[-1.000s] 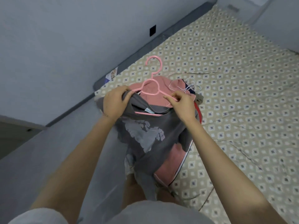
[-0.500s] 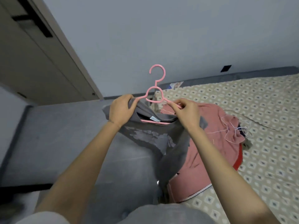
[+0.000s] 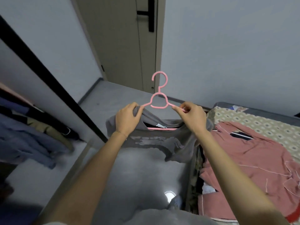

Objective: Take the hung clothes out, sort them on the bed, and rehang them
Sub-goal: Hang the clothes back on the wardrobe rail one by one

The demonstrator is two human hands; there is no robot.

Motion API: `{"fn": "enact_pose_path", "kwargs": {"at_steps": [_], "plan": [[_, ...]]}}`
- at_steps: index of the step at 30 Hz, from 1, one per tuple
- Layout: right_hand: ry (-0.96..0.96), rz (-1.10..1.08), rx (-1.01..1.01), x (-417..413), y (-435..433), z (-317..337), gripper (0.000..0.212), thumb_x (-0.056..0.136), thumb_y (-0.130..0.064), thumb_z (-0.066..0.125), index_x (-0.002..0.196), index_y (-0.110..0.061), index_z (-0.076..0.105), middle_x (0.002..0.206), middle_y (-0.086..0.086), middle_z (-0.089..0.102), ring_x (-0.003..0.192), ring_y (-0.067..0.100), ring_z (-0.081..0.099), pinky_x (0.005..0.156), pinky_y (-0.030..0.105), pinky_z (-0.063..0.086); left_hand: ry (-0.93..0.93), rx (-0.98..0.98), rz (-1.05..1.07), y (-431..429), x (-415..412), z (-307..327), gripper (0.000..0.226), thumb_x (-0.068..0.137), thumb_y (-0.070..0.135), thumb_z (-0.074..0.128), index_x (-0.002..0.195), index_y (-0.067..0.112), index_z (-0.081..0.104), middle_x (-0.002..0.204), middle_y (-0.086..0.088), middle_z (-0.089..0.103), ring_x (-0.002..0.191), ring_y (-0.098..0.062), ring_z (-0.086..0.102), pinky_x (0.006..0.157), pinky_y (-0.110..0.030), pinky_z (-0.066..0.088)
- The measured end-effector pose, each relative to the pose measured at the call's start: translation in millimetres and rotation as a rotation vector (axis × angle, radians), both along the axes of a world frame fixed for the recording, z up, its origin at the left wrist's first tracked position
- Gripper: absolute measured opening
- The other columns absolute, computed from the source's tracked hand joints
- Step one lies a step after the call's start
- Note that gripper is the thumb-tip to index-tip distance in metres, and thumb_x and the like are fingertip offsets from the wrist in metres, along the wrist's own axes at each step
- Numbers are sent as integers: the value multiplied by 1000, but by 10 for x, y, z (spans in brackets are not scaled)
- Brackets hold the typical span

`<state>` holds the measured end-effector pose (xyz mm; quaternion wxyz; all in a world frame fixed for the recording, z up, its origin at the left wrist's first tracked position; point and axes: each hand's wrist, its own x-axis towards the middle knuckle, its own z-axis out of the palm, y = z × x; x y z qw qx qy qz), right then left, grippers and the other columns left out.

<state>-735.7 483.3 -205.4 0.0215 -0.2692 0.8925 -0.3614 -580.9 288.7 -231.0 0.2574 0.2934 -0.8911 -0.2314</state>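
Note:
A grey T-shirt with a pale print hangs on a pink plastic hanger, held up over the floor in front of me. My left hand grips the shirt's left shoulder over the hanger arm. My right hand pinches the hanger's right arm and the shirt's other shoulder. Pink clothes lie spread on the patterned bed at the right. Blue and dark clothes hang inside the open wardrobe at the left.
A closed door with a black handle stands straight ahead. The wardrobe's dark frame slants across the left. Grey floor lies between wardrobe and bed. One of my shoes shows at the bottom.
My view has swung left from the bed toward the door and wardrobe. Both hands have carried the grey shirt on its hanger off the bed and over the floor.

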Motion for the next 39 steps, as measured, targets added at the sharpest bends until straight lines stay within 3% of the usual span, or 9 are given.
{"fn": "enact_pose_path", "kwargs": {"at_steps": [6,9,12,16,21,28,33,36,39], "plan": [[6,168,-40,707,-704,82,33,82,-58,67,80,-25,70,69,-9,62,74,17,63,61,28,38,53,-18,99,-490,956,63,40,96,49,47,81,13,59,77,-4,65,73,-29,60,60,-43,47],[25,271,-52,1077,-1076,142,30,84,-55,67,84,-26,73,70,-10,63,76,18,64,63,32,46,112,-36,133,-741,1448,101,47,96,52,42,82,11,59,75,-3,62,69,-26,57,59,-42,44],[37,370,-53,1385,-1406,192,29,86,-53,66,85,-25,73,73,-7,67,74,17,63,65,35,50,139,-70,175,-968,1876,125,39,99,45,48,84,11,60,78,-3,64,72,-27,59,64,-42,46],[62,569,-40,1896,-1911,269,29,90,-50,63,85,-22,71,62,-9,58,61,14,54,54,29,38,129,-114,308,-1294,2547,138,36,100,43,48,86,12,61,81,-1,65,76,-26,60,70,-39,43],[79,800,-4,2528,-2498,308,31,94,-45,59,83,-17,67,59,-7,51,60,20,49,53,30,31,37,-221,467,-1697,3336,142,28,99,34,57,89,9,65,82,-6,67,76,-30,61,66,-30,31],[50,963,-19,3350,-3452,323,30,93,-47,60,81,-20,66,56,-8,48,62,21,48,57,31,33,-7,-203,615,-2307,4293,154,48,99,49,39,95,11,68,85,-6,70,77,-28,65,71,-42,50],[-9,1030,-25,3827,-4263,375,32,92,-48,61,79,-18,65,66,-4,60,67,23,56,60,32,41,-114,-188,813,-2809,4773,274,44,100,43,42,122,11,62,117,-12,66,107,-32,61,93,-47,44],[-28,1055,-23,4064,-4766,448,31,92,-45,61,80,-17,67,71,-2,64,69,21,57,61,33,41,-205,-164,906,-3048,4985,354,42,102,35,49,137,12,52,139,-13,52,132,-31,45,113,-53,25],[-51,1068,-28,4305,-5245,530,30,92,-46,62,80,-19,69,73,-3,67,71,17,60,64,35,46,-276,-122,999,-3304,5190,389,50,103,41,44,144,13,46,154,-13,39,145,-31,30,119,-52,13]]}}
